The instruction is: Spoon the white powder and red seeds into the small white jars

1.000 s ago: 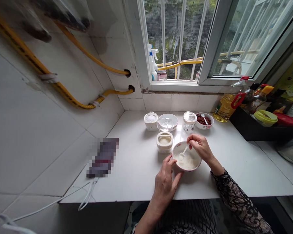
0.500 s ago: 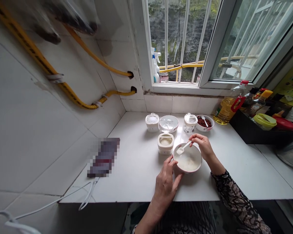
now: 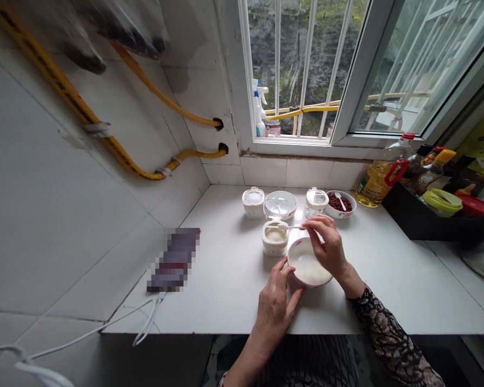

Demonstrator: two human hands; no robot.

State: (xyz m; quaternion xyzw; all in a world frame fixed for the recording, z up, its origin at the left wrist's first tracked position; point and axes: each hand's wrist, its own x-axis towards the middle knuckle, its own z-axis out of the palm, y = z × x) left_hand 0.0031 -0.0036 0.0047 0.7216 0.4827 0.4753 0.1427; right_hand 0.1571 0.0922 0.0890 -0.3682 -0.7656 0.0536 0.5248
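Our left hand point(image 3: 275, 312) sits low, fingers curled forward and thumb out, bare forearm point(image 3: 250, 356) angled in from bottom-left; our right hand point(image 3: 326, 248) is raised in a thumb-and-fingers pinch, wrist bent, lace-sleeved forearm point(image 3: 391, 341) in from bottom-right.

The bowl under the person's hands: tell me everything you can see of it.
The white ceramic bowl is round and deep, with a thin pinkish rim, and holds a white, milky-looking substance. It sits on the white countertop, close beside a cream lidded jar, though I cannot tell if they touch. The fingers of the left hand grip its near-left rim, while the right hand, holding a small spoon, is over its far side.
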